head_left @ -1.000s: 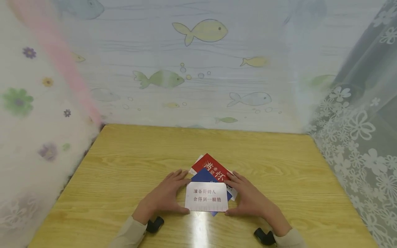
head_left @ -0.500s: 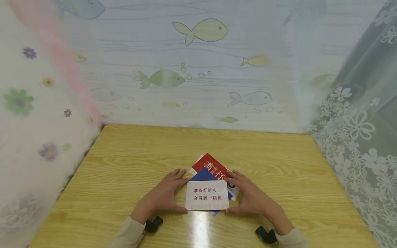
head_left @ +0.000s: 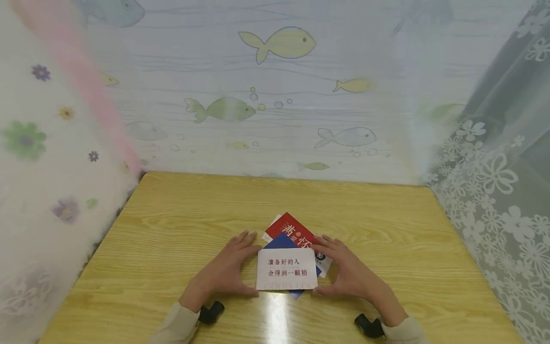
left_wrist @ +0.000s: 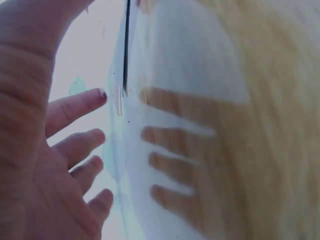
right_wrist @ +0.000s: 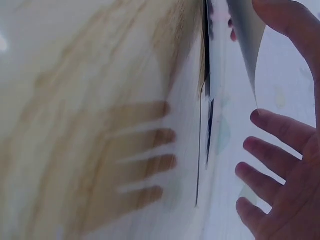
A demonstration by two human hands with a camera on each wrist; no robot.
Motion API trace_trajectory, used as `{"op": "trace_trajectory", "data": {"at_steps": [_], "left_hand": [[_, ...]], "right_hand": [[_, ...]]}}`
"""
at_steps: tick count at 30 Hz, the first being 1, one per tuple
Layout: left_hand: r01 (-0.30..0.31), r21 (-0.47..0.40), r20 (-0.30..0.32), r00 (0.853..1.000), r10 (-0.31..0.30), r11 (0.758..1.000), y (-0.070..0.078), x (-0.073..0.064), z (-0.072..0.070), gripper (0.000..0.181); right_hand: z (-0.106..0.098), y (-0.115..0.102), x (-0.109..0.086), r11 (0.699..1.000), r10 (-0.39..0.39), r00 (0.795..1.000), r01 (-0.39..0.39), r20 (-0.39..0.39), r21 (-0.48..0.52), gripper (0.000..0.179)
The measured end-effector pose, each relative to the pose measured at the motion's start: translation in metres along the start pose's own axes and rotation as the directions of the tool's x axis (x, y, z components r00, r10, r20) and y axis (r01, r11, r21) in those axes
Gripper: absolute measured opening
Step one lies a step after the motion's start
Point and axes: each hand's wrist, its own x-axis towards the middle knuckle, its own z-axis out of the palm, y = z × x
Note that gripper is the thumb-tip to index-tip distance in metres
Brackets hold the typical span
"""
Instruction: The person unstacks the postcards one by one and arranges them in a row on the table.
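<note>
Left forearm: one pale beige cloth sleeve (head_left: 174, 327), long, ending at the wrist. Right forearm: one matching pale beige cloth sleeve (head_left: 406, 330), likewise wrist-length. Left wrist: one small black elbow-shaped device (head_left: 212, 313), smooth, rounded at its end. Right wrist: one black angled device (head_left: 368, 326) of similar build. Left hand (head_left: 227, 272) and right hand (head_left: 350, 272): bare. Markings: too small to tell.

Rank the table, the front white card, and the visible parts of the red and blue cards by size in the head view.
Table
Front white card
Red card, visible part
Blue card, visible part

Overlap hides the red and blue cards' full sizes.
</note>
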Motion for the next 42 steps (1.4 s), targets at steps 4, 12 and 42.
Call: {"op": "trace_trajectory", "data": {"at_steps": [4,12,42], "left_hand": [[-0.030,0.038,-0.032,0.999,0.031,0.999,0.000,0.000,0.000,0.100],[-0.061,0.052,-0.081,0.995,0.065,0.997,-0.001,0.001,-0.004,0.101],[-0.049,0.116,-0.097,0.993,0.061,0.992,-0.039,0.027,-0.045,0.100]], "right_hand": [[0.000,0.000,-0.001,1.000,0.004,1.000,-0.004,-0.007,0.014,0.093],[-0.002,-0.001,0.003,1.000,0.014,1.000,-0.014,-0.025,0.002,0.098],[-0.007,0.003,0.070,0.992,-0.059,0.997,0.054,-0.039,-0.115,0.101]]}}
